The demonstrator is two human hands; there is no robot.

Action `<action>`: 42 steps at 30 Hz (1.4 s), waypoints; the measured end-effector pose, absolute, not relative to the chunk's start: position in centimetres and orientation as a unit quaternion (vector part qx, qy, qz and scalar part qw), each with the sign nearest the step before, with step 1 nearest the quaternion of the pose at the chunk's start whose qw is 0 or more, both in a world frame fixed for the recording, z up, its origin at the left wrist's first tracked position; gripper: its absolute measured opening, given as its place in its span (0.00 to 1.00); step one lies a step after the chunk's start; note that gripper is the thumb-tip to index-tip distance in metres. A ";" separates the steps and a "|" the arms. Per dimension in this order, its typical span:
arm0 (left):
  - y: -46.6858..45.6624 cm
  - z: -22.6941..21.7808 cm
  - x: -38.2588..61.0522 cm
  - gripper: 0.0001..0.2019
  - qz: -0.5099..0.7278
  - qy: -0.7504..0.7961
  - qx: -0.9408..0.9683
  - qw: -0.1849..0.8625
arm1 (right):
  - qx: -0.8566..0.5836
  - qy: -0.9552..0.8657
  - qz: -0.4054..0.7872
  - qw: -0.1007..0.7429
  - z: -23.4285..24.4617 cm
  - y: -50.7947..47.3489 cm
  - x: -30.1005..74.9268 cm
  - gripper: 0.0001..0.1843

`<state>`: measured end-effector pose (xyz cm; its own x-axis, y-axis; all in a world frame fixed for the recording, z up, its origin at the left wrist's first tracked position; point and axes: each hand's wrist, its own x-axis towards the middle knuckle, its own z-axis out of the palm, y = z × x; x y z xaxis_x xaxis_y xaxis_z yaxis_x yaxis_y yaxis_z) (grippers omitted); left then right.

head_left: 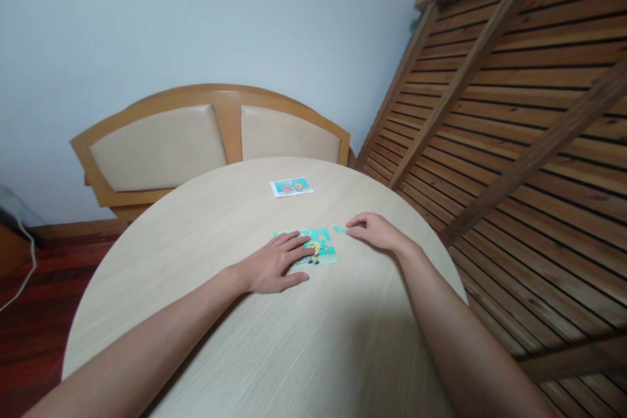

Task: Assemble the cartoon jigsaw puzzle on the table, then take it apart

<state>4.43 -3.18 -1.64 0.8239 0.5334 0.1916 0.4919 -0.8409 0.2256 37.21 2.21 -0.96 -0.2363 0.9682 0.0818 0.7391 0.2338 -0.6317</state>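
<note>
A jigsaw puzzle (329,258) in teal and green, with a yellow cartoon figure, lies flat on the round table (210,222). Gaps in its upper right part let the pale tabletop show through. My left hand (277,262) rests on its left side, fingers spread, covering much of that side. Just off the right edge, my right hand (377,230) has thumb and fingers curled together at a small teal puzzle piece (341,230). How much of that piece sits between the fingertips is hard to see.
Farther back on the table lies a small picture card (292,187) with cartoon figures on teal. Beyond the table stands a padded wooden headboard (228,124) against the wall. A slatted wooden panel (509,111) leans close along the right side.
</note>
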 end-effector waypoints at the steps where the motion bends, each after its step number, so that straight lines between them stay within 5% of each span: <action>1: -3.2 -1.7 4.4 0.30 0.122 0.274 0.950 0.084 | -0.569 -0.750 0.240 0.238 -1.0 2.2 37.1 0.12; 27: -3.2 -1.7 4.5 0.34 0.092 0.292 0.947 0.096 | -0.558 -0.784 0.166 0.215 -0.9 1.8 35.4 0.10; 42: -3.1 -1.9 4.6 0.35 0.101 0.284 0.949 0.089 | -0.524 -0.699 0.382 0.302 -0.1 0.6 32.7 0.10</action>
